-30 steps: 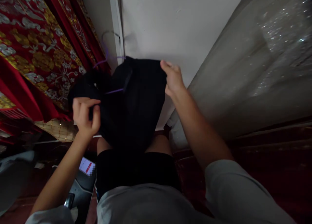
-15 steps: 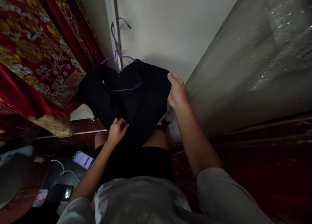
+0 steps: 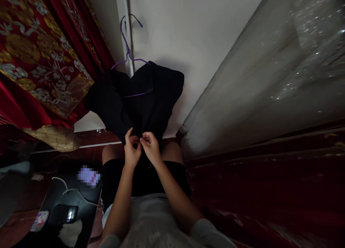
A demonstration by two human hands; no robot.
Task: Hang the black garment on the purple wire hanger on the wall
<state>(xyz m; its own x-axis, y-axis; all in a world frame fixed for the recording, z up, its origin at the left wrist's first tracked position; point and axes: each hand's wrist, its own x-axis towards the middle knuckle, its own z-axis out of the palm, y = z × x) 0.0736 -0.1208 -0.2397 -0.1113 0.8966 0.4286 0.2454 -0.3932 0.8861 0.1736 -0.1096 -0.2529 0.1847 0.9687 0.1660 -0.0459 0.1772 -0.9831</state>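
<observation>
Garment [image 3: 167, 82] on a purple hanger [image 3: 127, 46], both hands at its front

The dark garment hangs against a white panel [image 3: 194, 32], its lower part near the person's knees [image 3: 173, 153]. The right hand [image 3: 151, 145] pinches the front cloth between thumb and forefinger; the left hand [image 3: 132, 151] meets it there, fingers curled, though shadow hides whether they grip anything. Getting it onto the hanger looks done. The neckline gapes; work at the front seems unfinished, how much is too dark to tell.

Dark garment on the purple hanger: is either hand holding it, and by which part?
The left hand and right hand seem to pinch the dark garment by its front, below the purple hanger.
</observation>
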